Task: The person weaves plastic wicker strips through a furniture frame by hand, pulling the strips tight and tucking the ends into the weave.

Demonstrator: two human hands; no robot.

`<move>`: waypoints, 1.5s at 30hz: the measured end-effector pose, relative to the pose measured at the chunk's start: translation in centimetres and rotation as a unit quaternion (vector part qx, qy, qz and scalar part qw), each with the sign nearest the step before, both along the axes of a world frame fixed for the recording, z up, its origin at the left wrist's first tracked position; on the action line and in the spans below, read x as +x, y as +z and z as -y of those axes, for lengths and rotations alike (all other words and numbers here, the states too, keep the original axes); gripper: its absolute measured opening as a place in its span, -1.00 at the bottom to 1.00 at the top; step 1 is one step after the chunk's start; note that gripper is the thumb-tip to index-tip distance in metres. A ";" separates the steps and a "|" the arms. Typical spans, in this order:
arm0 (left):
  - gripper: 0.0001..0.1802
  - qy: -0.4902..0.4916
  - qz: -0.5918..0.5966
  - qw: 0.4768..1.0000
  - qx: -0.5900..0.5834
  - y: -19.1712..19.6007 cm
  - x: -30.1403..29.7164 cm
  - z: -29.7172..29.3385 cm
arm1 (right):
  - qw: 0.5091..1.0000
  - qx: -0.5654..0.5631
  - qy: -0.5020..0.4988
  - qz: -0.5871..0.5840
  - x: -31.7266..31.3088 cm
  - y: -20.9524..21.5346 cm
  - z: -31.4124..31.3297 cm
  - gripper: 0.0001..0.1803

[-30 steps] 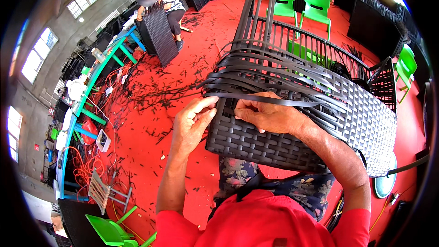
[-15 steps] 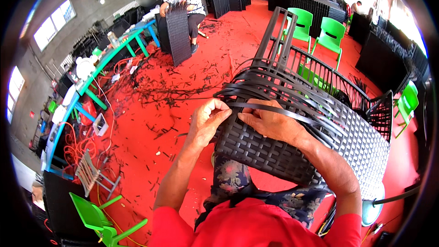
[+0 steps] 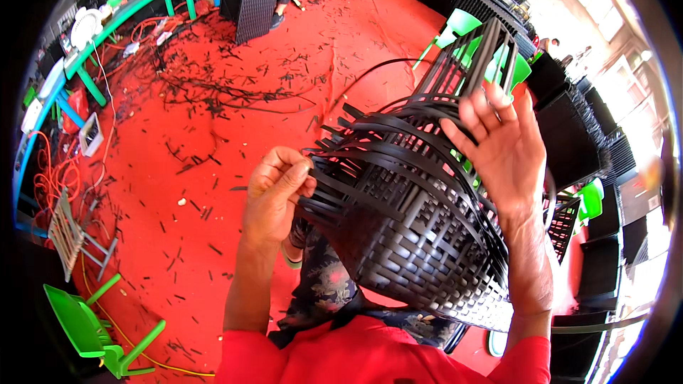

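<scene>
Across my lap lies a black woven wicker furniture piece (image 3: 420,249) with a slatted frame (image 3: 491,50) at its far end. Many loose flat black strips (image 3: 398,135) arch over its top and stick out at its left side. My left hand (image 3: 274,192) is closed in a pinch at that left edge, on the end of a flat black plastic strip (image 3: 352,188). Raised above the right side of the weave, my right hand (image 3: 505,149) is open, palm showing and fingers apart, holding nothing.
Black strip scraps (image 3: 213,92) litter the red floor (image 3: 192,242). A green chair (image 3: 92,327) and a small folding stool (image 3: 71,238) stand at left, near a long blue-green table (image 3: 128,18). A person sits at the back behind a black woven panel (image 3: 256,0).
My right hand has left the strip and risen to the right, opening. The woven piece has tilted and turned, and the whole view has swung right. My left hand keeps its pinch.
</scene>
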State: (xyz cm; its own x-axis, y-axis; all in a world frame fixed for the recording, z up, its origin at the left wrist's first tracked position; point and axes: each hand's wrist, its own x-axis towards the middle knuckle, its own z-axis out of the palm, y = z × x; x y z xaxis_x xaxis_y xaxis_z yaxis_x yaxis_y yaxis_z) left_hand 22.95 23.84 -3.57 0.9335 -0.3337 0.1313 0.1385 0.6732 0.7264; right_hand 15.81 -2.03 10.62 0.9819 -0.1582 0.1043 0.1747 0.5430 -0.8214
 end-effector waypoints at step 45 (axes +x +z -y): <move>-0.49 -0.567 0.171 0.790 0.156 1.9 4.6 4.7 | 0.446 -0.867 0.222 0.015 1.9 5.8 -8.8 -0.97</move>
